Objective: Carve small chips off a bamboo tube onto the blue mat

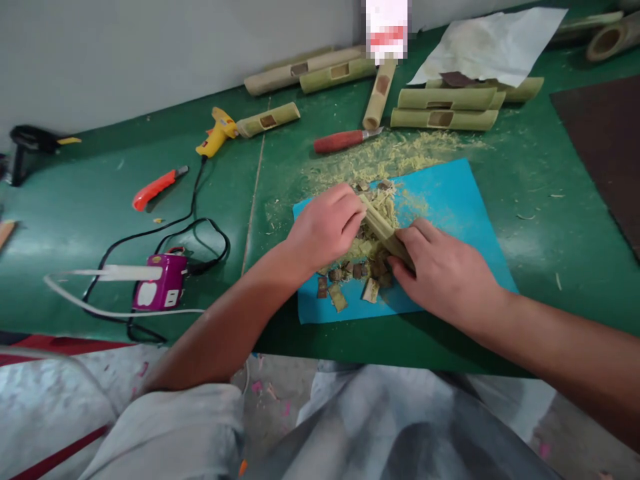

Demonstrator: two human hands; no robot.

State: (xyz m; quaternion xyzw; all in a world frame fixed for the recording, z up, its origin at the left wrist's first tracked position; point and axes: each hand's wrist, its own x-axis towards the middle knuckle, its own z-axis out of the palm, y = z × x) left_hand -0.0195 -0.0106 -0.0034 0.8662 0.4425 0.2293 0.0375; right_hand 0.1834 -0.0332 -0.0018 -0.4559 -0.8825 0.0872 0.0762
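Note:
My left hand (330, 223) is closed round the upper left end of a bamboo piece (383, 227). At the lower right end of the same piece, my right hand (443, 270) grips it with thumb and fingers. The bamboo slants over a blue sheet (450, 200), above a heap of pale shavings (363, 250). Small cut bamboo chips (337, 298) lie on the sheet's near part, just below the hands. Beyond the sheet rests a knife with a red handle (340, 141). Whether a small tool is inside either hand cannot be seen.
Bamboo tubes with cut windows (440, 119) lie along the back, some under a white sheet (490, 43). At left are a yellow glue gun (216, 133), an orange cutter (156, 189) and a purple power box (159, 283) with loose cables. A dark board (605, 133) lies right.

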